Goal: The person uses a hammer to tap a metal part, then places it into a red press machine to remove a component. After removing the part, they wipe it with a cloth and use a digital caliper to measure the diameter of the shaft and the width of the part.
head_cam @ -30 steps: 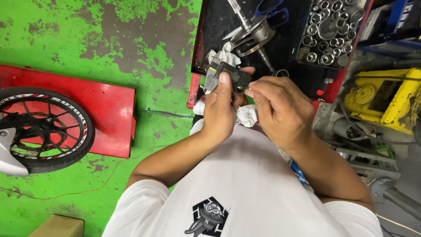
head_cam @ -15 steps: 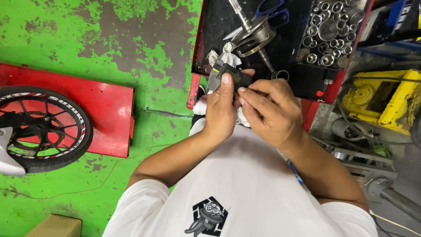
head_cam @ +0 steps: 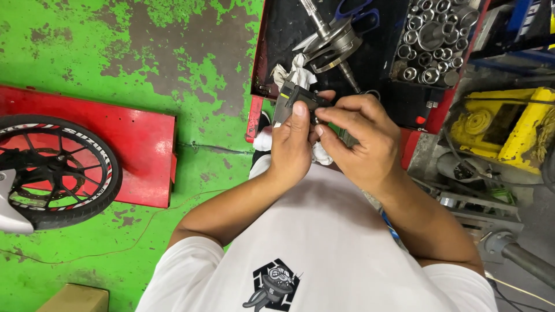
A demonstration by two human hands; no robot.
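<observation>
My left hand [head_cam: 293,144] grips a grey digital caliper [head_cam: 298,99], thumb resting on its body. My right hand [head_cam: 361,138] meets it from the right, fingertips pinched at the caliper's jaws around a small part that I cannot make out. Both hands are held close in front of my chest, above a white rag [head_cam: 319,153]. Just beyond the hands, a metal crankshaft [head_cam: 332,43] lies on a black tray [head_cam: 277,34] next to another white rag [head_cam: 298,72].
A tray of sockets [head_cam: 430,37] stands at the top right. A yellow machine [head_cam: 503,130] sits at the right. On the worn green floor [head_cam: 115,52] lies a red platform [head_cam: 87,150] carrying a motorcycle wheel [head_cam: 55,170].
My right hand has closed in on the caliper, and its fingers now pinch at the jaws. My left hand keeps its hold with little movement.
</observation>
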